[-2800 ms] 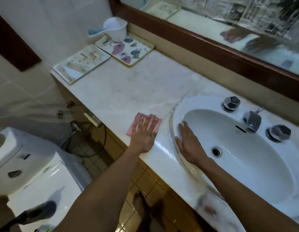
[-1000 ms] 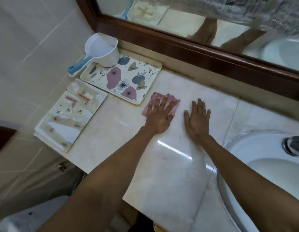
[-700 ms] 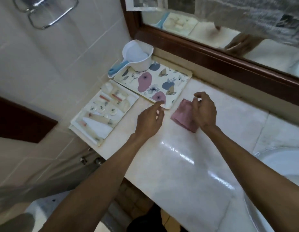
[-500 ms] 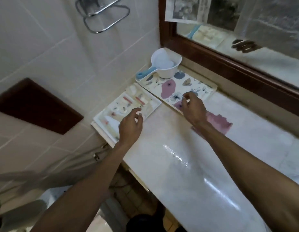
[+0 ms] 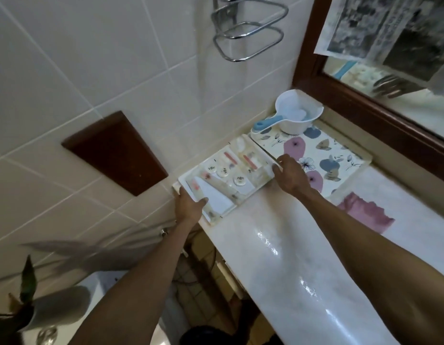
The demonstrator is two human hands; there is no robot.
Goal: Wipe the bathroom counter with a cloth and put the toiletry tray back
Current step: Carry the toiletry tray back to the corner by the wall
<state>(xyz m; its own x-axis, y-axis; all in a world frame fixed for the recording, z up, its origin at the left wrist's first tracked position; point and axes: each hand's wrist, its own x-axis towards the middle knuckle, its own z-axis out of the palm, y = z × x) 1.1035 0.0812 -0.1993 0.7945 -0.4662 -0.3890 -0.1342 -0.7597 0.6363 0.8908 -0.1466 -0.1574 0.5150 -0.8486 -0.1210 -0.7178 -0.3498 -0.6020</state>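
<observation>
The white toiletry tray (image 5: 240, 145) holds small packets, round items and tubes, and sits at the far left end of the pale marble counter (image 5: 278, 245), against the tiled wall. My left hand (image 5: 189, 204) grips its near-left corner. My right hand (image 5: 290, 175) grips its right edge. The pink cloth (image 5: 365, 211) lies flat on the counter to the right of my right forearm, with neither hand on it.
A floral tray (image 5: 340, 155) lies beside the toiletry tray with a white water scoop (image 5: 296, 114) on its far corner. A wood-framed mirror (image 5: 365, 105) runs along the back. A chrome towel ring (image 5: 248, 33) hangs above. A toilet (image 5: 104, 295) stands below left.
My left hand wiped the counter with the cloth, then my right hand set the cloth down. Both hands moved left and took hold of the toiletry tray.
</observation>
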